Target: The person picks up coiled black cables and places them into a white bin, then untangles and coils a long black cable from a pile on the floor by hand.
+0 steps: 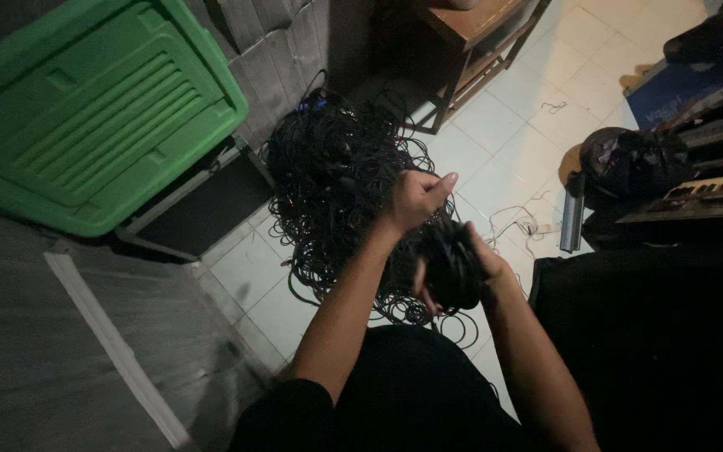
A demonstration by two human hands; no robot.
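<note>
A big tangled heap of thin black cable [336, 176] lies on the white tiled floor in front of me. My left hand [416, 197] is raised over the heap, fingers pinched on a strand of the black cable. My right hand [474, 264] sits lower and closer to me, closed around a coiled bundle of black cable [449, 268]. Loose loops hang down from the bundle toward my lap. Both forearms reach out from black sleeves.
A green plastic crate lid [94, 109] leans at the upper left against a grey wall. A wooden table [470, 33] stands at the back. At right sit a keyboard instrument [705, 197], a dark bag [629, 159] and a black case [654, 335].
</note>
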